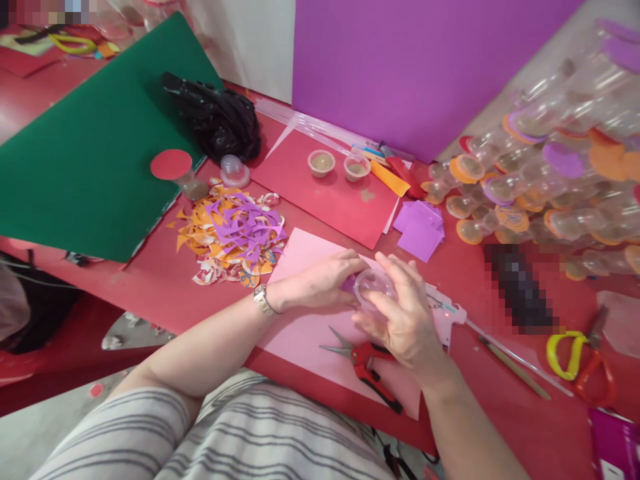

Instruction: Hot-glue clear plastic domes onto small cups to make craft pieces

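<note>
The left hand [327, 279] is clamping the left side of a clear cup [376, 281], with something purple [349, 287] showing beside it, while the right hand [403, 310] is curving spread fingers over the cup's near and right sides; whether that grip is pinching or only steadying, I cannot tell. Both hands are probably sharing the cup because it is small and slick. It is hovering over a pink sheet [305, 320], which is likely shielding the table [190, 310]. Nearer, red-handled snips [367, 367] are lying with blades apart, presumably for easy reach. A glue gun [453, 317] is resting right of the hands. Farther off, purple squares [420, 230] are lying loosely stacked, and to the left, paper scraps [235, 230] are lying heaped, apparently clear of the working spot.
</note>
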The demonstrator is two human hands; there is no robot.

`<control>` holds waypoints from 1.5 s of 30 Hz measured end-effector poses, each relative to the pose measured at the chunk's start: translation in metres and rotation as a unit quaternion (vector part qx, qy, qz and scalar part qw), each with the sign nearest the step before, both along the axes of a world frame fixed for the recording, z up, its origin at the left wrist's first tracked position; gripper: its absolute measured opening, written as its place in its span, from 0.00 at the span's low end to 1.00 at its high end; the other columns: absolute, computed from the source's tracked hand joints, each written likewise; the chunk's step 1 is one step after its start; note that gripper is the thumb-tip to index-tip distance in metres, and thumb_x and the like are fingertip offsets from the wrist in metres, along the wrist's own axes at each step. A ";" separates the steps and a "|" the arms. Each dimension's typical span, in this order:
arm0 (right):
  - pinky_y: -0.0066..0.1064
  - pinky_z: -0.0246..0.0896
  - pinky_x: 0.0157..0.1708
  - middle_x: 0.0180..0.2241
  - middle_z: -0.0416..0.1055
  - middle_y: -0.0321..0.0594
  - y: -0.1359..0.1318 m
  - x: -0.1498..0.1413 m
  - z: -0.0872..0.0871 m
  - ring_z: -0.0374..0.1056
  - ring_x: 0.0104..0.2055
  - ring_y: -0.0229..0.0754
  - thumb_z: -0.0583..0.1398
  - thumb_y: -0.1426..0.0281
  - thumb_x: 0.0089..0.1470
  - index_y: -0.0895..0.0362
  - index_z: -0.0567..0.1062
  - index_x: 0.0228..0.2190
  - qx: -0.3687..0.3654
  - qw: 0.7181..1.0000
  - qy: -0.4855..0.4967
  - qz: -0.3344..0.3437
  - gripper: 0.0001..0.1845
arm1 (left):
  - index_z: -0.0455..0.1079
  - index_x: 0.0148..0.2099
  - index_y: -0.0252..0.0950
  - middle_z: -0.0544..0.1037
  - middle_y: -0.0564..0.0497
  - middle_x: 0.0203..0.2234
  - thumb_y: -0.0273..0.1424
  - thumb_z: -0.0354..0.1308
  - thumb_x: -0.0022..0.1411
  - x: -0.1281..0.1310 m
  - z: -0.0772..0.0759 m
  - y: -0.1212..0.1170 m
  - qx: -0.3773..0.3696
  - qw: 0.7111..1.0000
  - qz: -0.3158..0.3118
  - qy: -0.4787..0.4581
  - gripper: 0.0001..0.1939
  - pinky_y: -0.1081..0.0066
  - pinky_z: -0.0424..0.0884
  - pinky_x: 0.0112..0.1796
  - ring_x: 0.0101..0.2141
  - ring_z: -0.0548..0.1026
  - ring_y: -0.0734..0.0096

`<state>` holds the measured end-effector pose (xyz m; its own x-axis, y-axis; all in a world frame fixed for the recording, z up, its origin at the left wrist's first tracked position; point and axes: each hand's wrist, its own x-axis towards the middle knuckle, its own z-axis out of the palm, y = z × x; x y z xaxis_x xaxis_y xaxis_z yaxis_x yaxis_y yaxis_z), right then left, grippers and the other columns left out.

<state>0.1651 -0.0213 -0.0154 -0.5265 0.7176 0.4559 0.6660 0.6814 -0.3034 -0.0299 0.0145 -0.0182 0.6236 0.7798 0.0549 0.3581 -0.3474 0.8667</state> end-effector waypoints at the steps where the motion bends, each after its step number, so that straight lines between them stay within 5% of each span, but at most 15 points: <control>1: 0.60 0.52 0.64 0.62 0.63 0.50 0.000 0.001 0.001 0.58 0.65 0.57 0.56 0.52 0.62 0.56 0.80 0.37 -0.002 1.000 0.004 0.002 0.22 | 0.67 0.45 0.32 0.71 0.48 0.37 0.25 0.62 0.58 0.000 -0.001 0.000 -0.001 1.000 0.001 -0.002 0.13 0.70 0.68 0.37 0.35 0.69 0.72; 9: 0.52 0.64 0.59 0.55 0.69 0.49 0.000 0.013 0.014 0.68 0.56 0.51 0.54 0.61 0.65 0.55 0.76 0.44 0.009 0.981 0.194 -0.015 0.15 | 0.65 0.40 0.34 0.69 0.51 0.34 0.26 0.64 0.56 0.003 0.001 -0.001 0.002 1.000 0.029 0.005 0.12 0.71 0.66 0.36 0.33 0.67 0.73; 14: 0.53 0.62 0.60 0.49 0.70 0.49 0.002 0.007 0.007 0.69 0.54 0.50 0.61 0.66 0.59 0.55 0.71 0.38 -0.003 0.989 0.144 -0.030 0.06 | 0.63 0.38 0.35 0.68 0.53 0.33 0.26 0.66 0.54 0.005 0.002 -0.001 -0.013 0.999 0.044 0.013 0.14 0.71 0.66 0.37 0.33 0.66 0.72; 22: 0.60 0.50 0.65 0.61 0.62 0.50 0.001 0.007 -0.001 0.60 0.62 0.57 0.59 0.60 0.61 0.56 0.77 0.42 0.008 1.000 0.021 0.008 0.14 | 0.65 0.41 0.33 0.68 0.50 0.37 0.23 0.62 0.57 0.001 0.000 -0.002 -0.001 1.000 0.012 0.007 0.11 0.71 0.66 0.37 0.33 0.66 0.73; 32: 0.63 0.54 0.62 0.62 0.61 0.50 0.003 0.006 0.001 0.59 0.64 0.61 0.59 0.56 0.61 0.56 0.78 0.39 0.007 1.000 -0.002 0.015 0.17 | 0.65 0.41 0.33 0.68 0.49 0.37 0.23 0.61 0.58 -0.001 0.004 0.000 -0.001 1.000 0.002 0.015 0.09 0.70 0.68 0.37 0.34 0.67 0.72; 38: 0.54 0.58 0.63 0.60 0.61 0.52 0.001 0.011 0.009 0.63 0.61 0.54 0.52 0.54 0.65 0.57 0.75 0.47 0.042 0.996 0.084 0.000 0.23 | 0.64 0.40 0.35 0.68 0.50 0.35 0.27 0.64 0.56 0.003 0.001 0.000 0.023 0.999 0.030 0.030 0.12 0.70 0.67 0.36 0.33 0.66 0.71; 45: 0.59 0.51 0.65 0.61 0.61 0.51 0.002 0.006 -0.002 0.61 0.62 0.57 0.54 0.53 0.63 0.57 0.78 0.40 0.033 0.999 0.021 0.008 0.22 | 0.64 0.41 0.35 0.69 0.51 0.36 0.25 0.65 0.54 0.002 0.002 -0.002 0.021 0.999 0.032 0.030 0.15 0.70 0.67 0.36 0.34 0.67 0.71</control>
